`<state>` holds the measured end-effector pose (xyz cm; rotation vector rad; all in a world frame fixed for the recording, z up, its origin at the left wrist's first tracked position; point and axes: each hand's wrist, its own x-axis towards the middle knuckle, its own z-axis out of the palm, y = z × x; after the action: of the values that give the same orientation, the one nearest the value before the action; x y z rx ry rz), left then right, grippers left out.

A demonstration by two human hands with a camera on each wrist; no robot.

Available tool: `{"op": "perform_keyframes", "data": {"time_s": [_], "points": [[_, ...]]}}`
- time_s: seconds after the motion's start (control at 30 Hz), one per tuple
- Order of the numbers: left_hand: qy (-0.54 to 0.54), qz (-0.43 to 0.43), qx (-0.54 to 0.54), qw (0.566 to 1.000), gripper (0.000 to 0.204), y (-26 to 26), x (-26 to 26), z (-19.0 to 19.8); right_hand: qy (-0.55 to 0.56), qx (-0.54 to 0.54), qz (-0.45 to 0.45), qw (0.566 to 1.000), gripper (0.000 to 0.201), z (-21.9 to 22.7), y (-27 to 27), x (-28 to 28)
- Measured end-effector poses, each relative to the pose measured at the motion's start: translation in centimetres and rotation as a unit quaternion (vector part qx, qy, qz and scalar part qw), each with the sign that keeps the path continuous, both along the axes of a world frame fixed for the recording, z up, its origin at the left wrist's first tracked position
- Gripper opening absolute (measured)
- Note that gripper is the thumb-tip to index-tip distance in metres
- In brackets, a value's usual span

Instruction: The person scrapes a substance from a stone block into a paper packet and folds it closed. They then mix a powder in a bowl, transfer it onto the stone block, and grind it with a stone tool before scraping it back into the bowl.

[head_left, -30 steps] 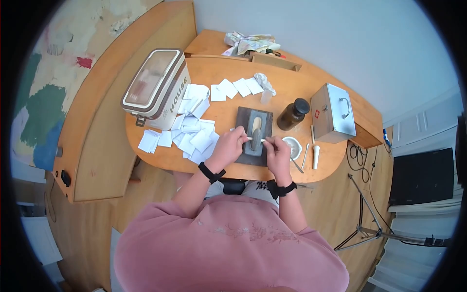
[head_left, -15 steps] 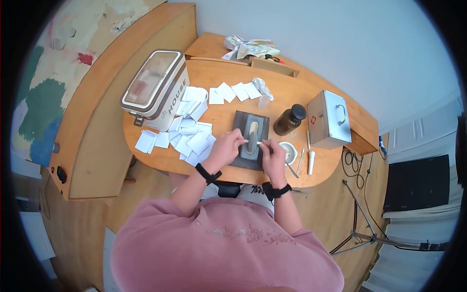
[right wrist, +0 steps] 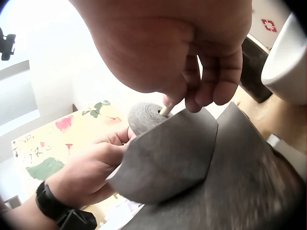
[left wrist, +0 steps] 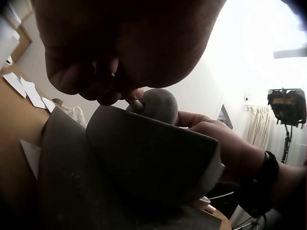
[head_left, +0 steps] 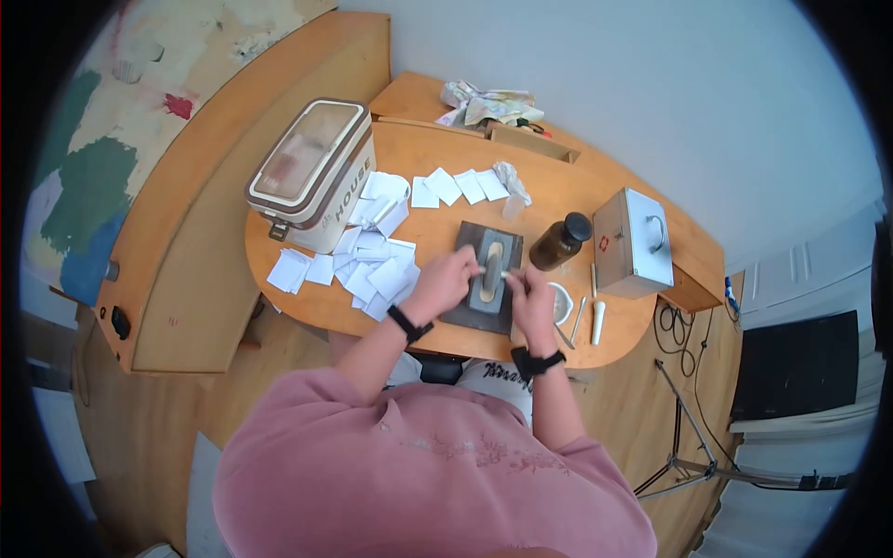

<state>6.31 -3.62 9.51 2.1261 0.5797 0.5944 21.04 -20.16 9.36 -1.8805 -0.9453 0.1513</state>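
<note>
A grey stone grinding wheel (head_left: pixel 494 268) stands on edge in a boat-shaped stone trough (head_left: pixel 483 304), with pale powder along the groove. My left hand (head_left: pixel 446 283) pinches the left end of the wheel's pale axle handle (left wrist: pixel 136 102). On the other side, my right hand (head_left: pixel 533 303) pinches the right end of the handle (right wrist: pixel 166 110), fingers curled. Under the trough (right wrist: pixel 168 158) lies a dark flat board (head_left: pixel 462 316). Both wrist views show the wheel (left wrist: pixel 162 105) rising above the trough's rim, between the two hands.
White paper squares (head_left: pixel 379 279) lie heaped at left, with a row of them behind. A brown jar (head_left: pixel 561 244), white mortar (head_left: pixel 561 299), pestle (head_left: pixel 597 323) and metal case (head_left: pixel 634 244) stand at right. A lidded HOUSE box (head_left: pixel 316 172) sits at back left.
Both hands have rolled the wheel a little toward the trough's far end, keeping hold of the handle. The head view has shifted slightly.
</note>
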Motion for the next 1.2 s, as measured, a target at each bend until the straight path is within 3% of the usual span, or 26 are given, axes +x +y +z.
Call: {"op": "perform_keyframes", "data": {"time_s": [0.13,0.37,0.5,0.6,0.7,0.73,0.93,1.03,1.2], "points": [[-0.023,-0.001,0.041,0.999,0.017,-1.4,-1.3,0.3,0.003,0.011,-0.002,1.0,0.011,-0.1,-1.2,-1.2],[-0.009,-0.001,0.047,0.999,0.008,2.8,4.4,1.3,0.011,0.033,-0.017,0.999,0.012,0.1,3.2,3.1],[-0.03,-0.014,0.001,0.999,0.009,0.8,1.8,0.1,-0.012,-0.044,-0.017,0.999,0.011,-0.1,0.4,1.1],[-0.027,-0.006,0.012,1.0,0.015,-1.7,-1.1,-0.1,0.031,-0.018,-0.022,0.999,0.011,-0.2,-1.4,-0.8],[-0.015,0.003,0.013,1.0,0.015,-1.4,-0.6,-0.2,-0.027,-0.022,-0.012,0.999,0.01,0.4,-1.6,-1.1],[-0.053,0.001,-0.018,0.998,0.013,-0.4,0.5,-1.3,-0.024,-0.015,-0.015,0.999,0.01,0.0,-0.6,-0.3],[-0.034,-0.025,0.033,0.999,0.01,3.1,4.7,-0.1,-0.006,0.006,-0.03,1.0,0.011,0.7,1.9,1.9],[-0.047,-0.035,-0.022,0.998,0.008,1.5,2.3,-1.2,-0.046,-0.017,-0.022,0.999,0.012,-0.3,0.3,0.8],[-0.037,-0.015,0.017,0.999,0.004,-1.4,-0.6,-0.8,-0.04,0.01,-0.007,0.999,0.019,0.6,-1.9,-1.6]]}}
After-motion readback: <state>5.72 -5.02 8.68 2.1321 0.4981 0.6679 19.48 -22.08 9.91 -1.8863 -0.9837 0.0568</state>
